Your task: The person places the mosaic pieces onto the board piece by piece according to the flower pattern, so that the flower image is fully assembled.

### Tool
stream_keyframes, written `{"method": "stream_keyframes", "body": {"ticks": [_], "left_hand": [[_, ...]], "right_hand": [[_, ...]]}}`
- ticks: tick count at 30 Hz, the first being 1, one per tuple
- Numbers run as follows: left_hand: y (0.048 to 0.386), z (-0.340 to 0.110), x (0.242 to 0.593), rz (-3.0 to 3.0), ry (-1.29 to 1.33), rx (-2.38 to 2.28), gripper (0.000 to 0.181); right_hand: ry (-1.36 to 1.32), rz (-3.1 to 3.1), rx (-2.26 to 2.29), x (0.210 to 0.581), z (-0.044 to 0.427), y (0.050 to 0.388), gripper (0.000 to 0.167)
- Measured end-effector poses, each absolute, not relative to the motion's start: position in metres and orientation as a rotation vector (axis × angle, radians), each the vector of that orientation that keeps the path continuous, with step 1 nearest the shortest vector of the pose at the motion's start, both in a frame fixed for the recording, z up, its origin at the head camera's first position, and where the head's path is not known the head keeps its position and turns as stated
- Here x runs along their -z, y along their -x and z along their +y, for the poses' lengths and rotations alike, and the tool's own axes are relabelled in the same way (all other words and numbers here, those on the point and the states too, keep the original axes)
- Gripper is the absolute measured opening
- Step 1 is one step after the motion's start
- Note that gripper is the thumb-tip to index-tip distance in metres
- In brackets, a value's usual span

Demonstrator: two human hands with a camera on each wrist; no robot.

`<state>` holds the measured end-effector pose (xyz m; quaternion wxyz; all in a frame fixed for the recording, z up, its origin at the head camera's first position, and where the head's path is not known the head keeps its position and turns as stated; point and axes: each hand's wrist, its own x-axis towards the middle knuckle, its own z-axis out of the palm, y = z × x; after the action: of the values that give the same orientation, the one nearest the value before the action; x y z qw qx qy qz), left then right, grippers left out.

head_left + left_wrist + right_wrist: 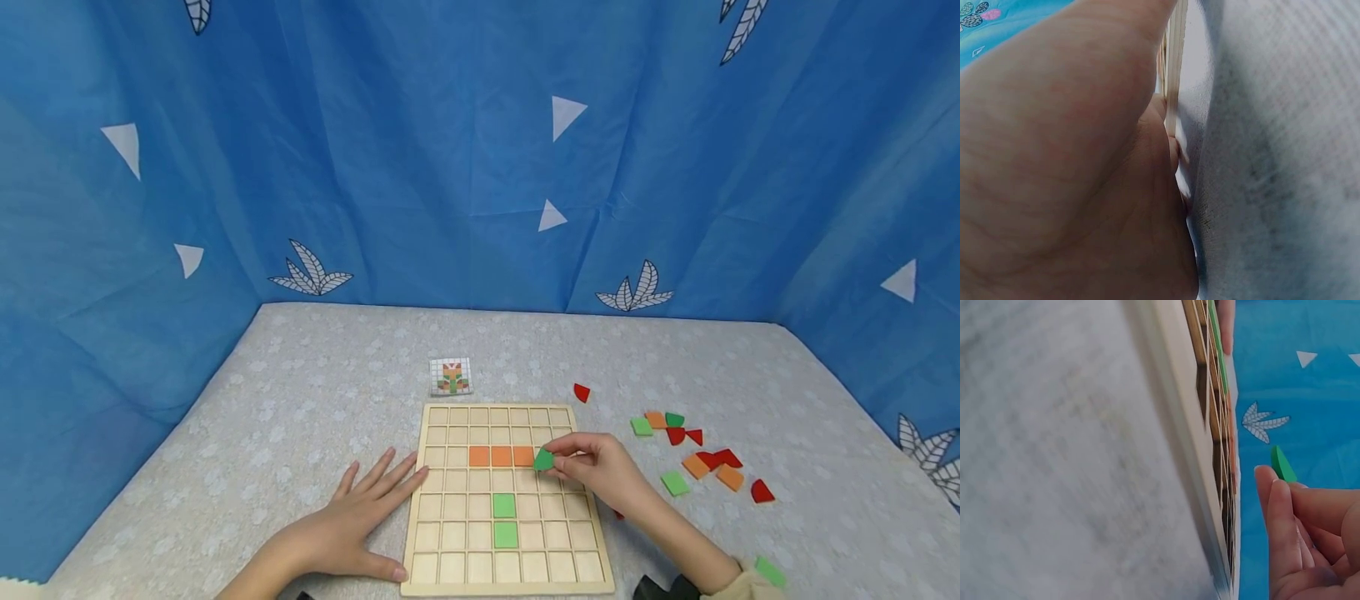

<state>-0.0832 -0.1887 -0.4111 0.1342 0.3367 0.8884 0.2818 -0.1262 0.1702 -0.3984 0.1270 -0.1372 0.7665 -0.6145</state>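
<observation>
Blue curtain [465,158], apparently floral cloth [300,400]; right grip [604,468] pinches green piece [543,461], left grip [351,523] spread.

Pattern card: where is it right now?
In the head view, the pattern card lies just beyond the board, near its far left corner, left of a lone red piece.

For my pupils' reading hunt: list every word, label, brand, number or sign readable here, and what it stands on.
None can be read in any view.
Small square white card with a coloured grid picture: any text too small to read.
Pale wooden grid board: no lettering visible.
Blue fabric backdrop: printed leaves and white triangles, no lettering.
</observation>
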Motion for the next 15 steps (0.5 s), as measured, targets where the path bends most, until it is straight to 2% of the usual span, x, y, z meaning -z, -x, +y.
{"method": "stream_keyframes", "body": {"ticks": [15], "left_hand": [[0.0831, -0.1887, 0.4118, 2.574, -0.975, -0.815, 0.103]], "right_hand": [[0.399, 2.177, 1.786, 0.4052, 0.1641, 0.1242, 0.017]]}}
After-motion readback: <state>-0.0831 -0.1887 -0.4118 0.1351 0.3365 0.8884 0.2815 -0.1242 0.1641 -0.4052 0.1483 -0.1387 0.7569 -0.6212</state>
